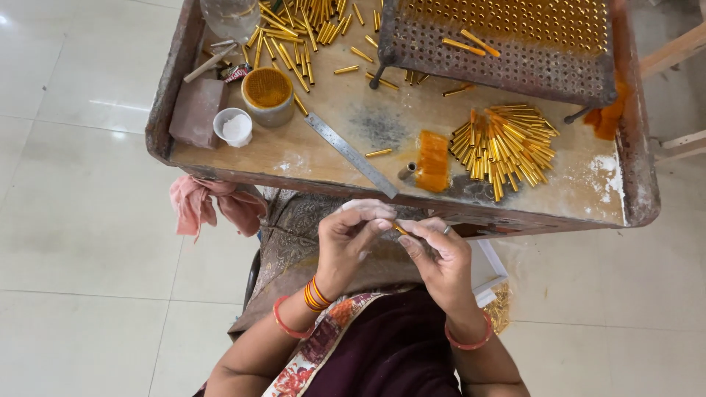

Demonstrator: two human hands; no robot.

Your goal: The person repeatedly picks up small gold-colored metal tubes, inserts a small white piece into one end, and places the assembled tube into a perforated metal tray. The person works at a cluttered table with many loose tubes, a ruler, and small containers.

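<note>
My left hand (351, 239) and my right hand (438, 256) meet over my lap, just below the front edge of the worktable (309, 158). Between their fingertips they pinch one small golden tube (400, 229), mostly hidden by the fingers. My fingertips are dusted white. On the table straight ahead lies a pile of golden tubes (504, 143), with an orange cloth pad (433, 160) to its left.
A steel ruler (350, 154) lies diagonally on the table. At the left stand a small white cup of powder (234, 126), a round tin (267, 94) and a brown block (195, 112). More tubes (294, 37) lie at the back, beside a perforated metal rack (500, 44). A pink rag (209, 206) hangs off the edge.
</note>
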